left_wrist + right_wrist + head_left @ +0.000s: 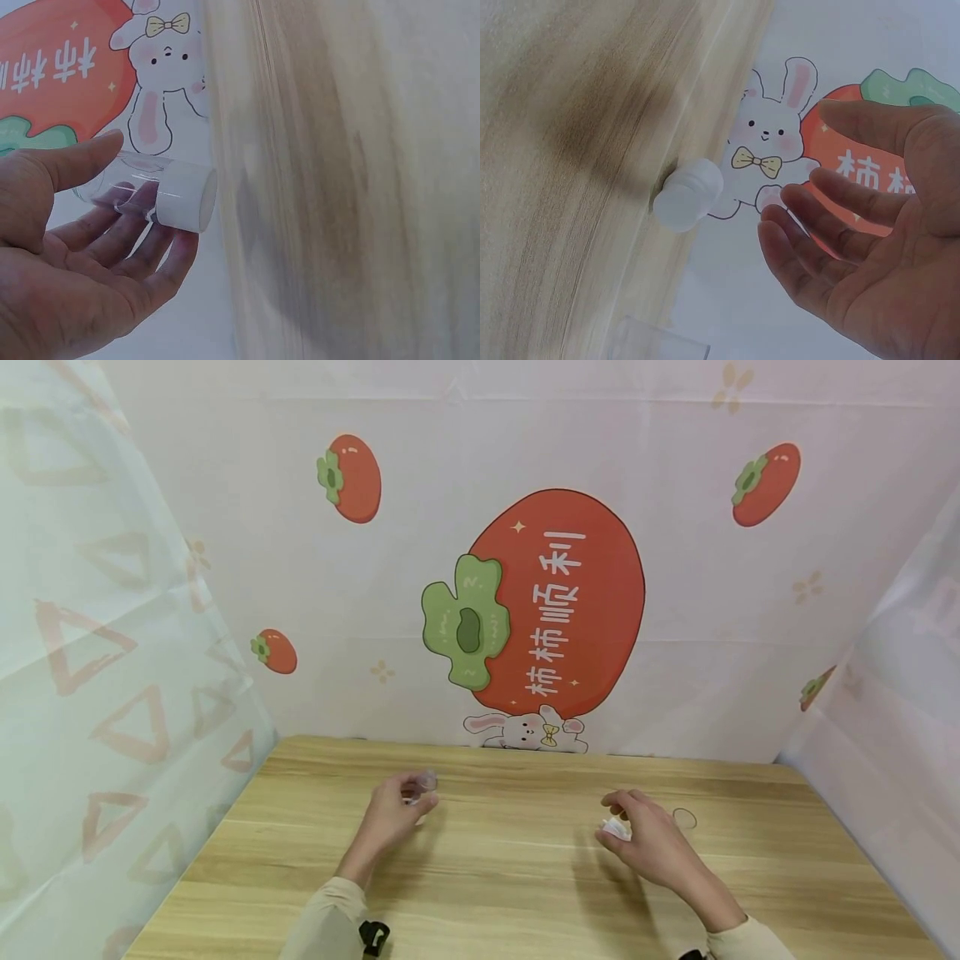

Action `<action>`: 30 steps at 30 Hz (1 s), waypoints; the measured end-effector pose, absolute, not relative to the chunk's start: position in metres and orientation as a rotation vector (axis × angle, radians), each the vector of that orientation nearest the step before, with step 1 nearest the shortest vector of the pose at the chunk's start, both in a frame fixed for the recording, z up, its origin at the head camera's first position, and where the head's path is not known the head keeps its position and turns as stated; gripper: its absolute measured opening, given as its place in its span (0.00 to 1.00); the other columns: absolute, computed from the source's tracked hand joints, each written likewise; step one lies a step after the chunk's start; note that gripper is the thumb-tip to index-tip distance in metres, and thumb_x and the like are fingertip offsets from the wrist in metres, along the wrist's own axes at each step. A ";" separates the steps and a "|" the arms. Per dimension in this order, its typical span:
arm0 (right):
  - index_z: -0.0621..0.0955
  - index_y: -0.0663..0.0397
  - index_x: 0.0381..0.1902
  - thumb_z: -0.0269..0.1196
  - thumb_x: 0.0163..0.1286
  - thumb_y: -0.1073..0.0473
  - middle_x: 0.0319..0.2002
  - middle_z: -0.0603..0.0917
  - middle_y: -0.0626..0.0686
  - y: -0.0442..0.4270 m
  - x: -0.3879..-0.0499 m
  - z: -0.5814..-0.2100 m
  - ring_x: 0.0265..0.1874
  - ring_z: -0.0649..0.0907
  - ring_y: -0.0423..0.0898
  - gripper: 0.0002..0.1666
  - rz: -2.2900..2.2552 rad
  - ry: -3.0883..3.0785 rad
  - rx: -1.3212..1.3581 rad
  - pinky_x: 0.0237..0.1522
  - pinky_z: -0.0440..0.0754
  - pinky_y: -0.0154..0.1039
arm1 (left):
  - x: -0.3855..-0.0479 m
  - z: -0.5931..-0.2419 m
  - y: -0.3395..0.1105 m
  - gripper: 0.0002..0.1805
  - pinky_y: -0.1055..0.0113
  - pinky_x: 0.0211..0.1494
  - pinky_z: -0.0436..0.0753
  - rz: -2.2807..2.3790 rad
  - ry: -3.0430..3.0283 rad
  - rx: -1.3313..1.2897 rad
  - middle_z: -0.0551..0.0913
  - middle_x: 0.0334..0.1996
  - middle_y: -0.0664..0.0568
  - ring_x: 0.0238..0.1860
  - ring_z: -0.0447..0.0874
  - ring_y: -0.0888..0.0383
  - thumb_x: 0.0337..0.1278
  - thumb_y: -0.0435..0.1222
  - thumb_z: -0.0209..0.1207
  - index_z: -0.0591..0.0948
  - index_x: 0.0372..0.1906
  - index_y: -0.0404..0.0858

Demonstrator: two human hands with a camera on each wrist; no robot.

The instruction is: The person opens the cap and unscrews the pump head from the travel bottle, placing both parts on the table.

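My left hand (393, 810) holds a small clear bottle (127, 184) between thumb and fingers, just above the table. A white band or cap (186, 196) covers the bottle's end nearest the tabletop. On the right, my right hand (651, 837) hovers with thumb and fingers loosely curved. In front of its fingertips is a small white stepped cylinder (688, 195), like a stopper or pump head. The right wrist view shows a gap between the fingers and this piece. The head view shows it partly behind the thumb.
A clear, thin-walled round container (684, 817) stands to the right of my right hand; its edge (664, 343) enters the right wrist view. The wooden table (510, 893) ends at printed cloth walls (675, 610) at the back and sides.
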State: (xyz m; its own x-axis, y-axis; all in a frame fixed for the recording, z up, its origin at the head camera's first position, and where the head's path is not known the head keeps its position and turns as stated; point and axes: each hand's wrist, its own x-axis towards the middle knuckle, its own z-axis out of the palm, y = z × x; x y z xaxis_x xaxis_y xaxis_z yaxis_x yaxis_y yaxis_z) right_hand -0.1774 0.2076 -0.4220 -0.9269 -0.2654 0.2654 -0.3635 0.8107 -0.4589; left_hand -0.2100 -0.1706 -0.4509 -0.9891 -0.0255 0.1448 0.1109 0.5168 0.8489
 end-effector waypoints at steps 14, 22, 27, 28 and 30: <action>0.82 0.60 0.52 0.76 0.60 0.58 0.41 0.83 0.54 0.208 -0.178 -0.423 0.41 0.82 0.52 0.24 0.767 -2.819 0.498 0.40 0.79 0.47 | -0.210 -0.454 -0.180 0.22 0.52 0.48 0.85 -1.470 -2.616 -0.014 0.84 0.45 0.37 0.48 0.83 0.42 0.58 0.29 0.69 0.79 0.54 0.23; 0.82 0.59 0.52 0.75 0.61 0.57 0.42 0.83 0.55 0.209 -0.178 -0.423 0.42 0.82 0.53 0.23 0.778 -2.827 0.489 0.41 0.80 0.48 | -0.209 -0.454 -0.182 0.22 0.52 0.49 0.84 -1.488 -2.626 0.025 0.83 0.45 0.38 0.48 0.83 0.43 0.55 0.30 0.70 0.78 0.53 0.23; 0.82 0.59 0.50 0.75 0.61 0.58 0.41 0.83 0.54 0.211 -0.177 -0.425 0.42 0.82 0.52 0.22 0.774 -2.788 0.498 0.41 0.81 0.48 | -0.208 -0.454 -0.183 0.22 0.54 0.48 0.85 -1.498 -2.630 0.039 0.82 0.45 0.38 0.47 0.82 0.44 0.56 0.29 0.69 0.77 0.53 0.23; 0.82 0.59 0.50 0.75 0.61 0.58 0.41 0.84 0.54 0.211 -0.177 -0.425 0.42 0.82 0.51 0.22 0.774 -2.779 0.500 0.41 0.81 0.48 | -0.207 -0.454 -0.184 0.22 0.54 0.48 0.85 -1.499 -2.630 0.039 0.82 0.45 0.38 0.47 0.82 0.44 0.56 0.29 0.69 0.77 0.53 0.23; 0.82 0.58 0.50 0.75 0.61 0.58 0.41 0.84 0.53 0.211 -0.177 -0.426 0.42 0.82 0.51 0.21 0.773 -2.767 0.500 0.41 0.81 0.48 | -0.207 -0.454 -0.184 0.22 0.54 0.48 0.85 -1.500 -2.629 0.041 0.82 0.44 0.38 0.47 0.82 0.44 0.56 0.29 0.69 0.77 0.53 0.23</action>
